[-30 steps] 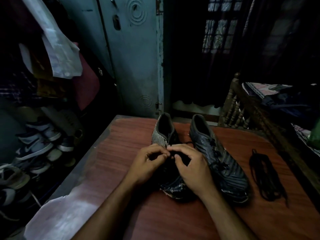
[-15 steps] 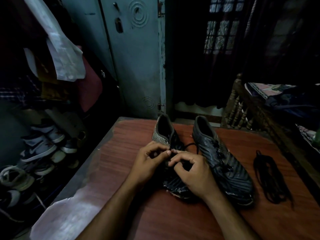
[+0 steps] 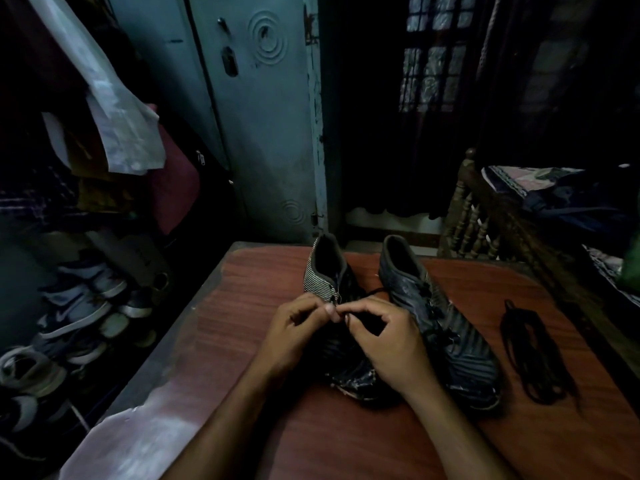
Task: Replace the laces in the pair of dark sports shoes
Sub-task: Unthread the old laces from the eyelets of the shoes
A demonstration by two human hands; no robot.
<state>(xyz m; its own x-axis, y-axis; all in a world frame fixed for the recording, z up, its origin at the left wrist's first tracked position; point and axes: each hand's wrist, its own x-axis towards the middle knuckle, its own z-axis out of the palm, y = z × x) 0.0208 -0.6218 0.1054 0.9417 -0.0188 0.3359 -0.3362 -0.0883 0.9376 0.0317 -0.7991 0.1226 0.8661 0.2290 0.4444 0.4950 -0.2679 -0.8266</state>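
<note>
While both hands, left (image 3: 294,336) & right (image 3: 388,344), pinch the thin limp lace (image 3: 375,291) over the left shoe (image 3: 329,271), grip it nr the tip.

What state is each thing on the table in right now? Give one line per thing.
Left shoe: upright, being laced.
Right shoe: upright, laced, untouched.
Lace: pinched by both hands over the left shoe.
Loose lace bundle: lying beside the right shoe.
Left hand: pinching.
Right hand: pinching.

Reddish wood-grain table (image 3: 263,299) — two dark shoes (image 3: 446,327), loose black laces (image 3: 530,355) beside them.
</note>
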